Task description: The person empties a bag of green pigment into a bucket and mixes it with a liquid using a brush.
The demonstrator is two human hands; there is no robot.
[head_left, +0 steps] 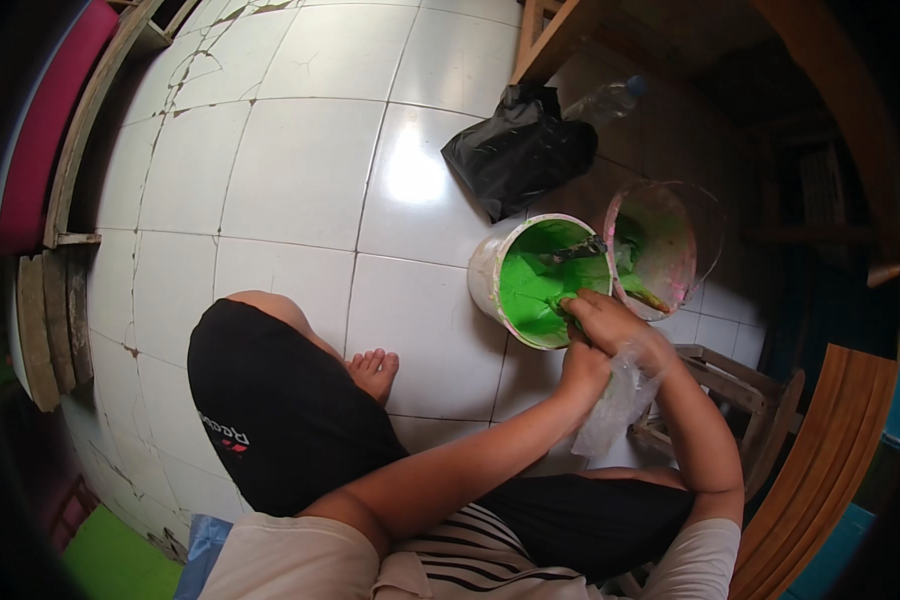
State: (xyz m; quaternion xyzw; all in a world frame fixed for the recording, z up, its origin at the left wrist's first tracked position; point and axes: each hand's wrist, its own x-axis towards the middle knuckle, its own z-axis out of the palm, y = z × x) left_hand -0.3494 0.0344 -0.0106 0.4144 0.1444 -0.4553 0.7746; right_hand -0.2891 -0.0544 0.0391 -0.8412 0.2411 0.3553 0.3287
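Note:
A white bucket [482,268] with bright green paint [530,300] inside stands on the floor ahead of me. A dark, paint-smeared tool [573,252] lies across the inside near its right rim. At the bucket's near right rim, my right hand [607,318] is closed, its fingertips next to something green; what they pinch is hidden. Just below it, my left hand [584,370] is closed and touches the right one. A crumpled clear plastic bag [615,405] hangs from the left hand, beside the right wrist.
A second paint-stained bucket [665,235] with a wire handle stands close on the right, a paint-covered tool [646,294] in it. Beyond are a black plastic bag [525,145] and a clear bottle [607,102]. A wooden stool [740,385] is near my right arm; my bare foot [374,373] is left.

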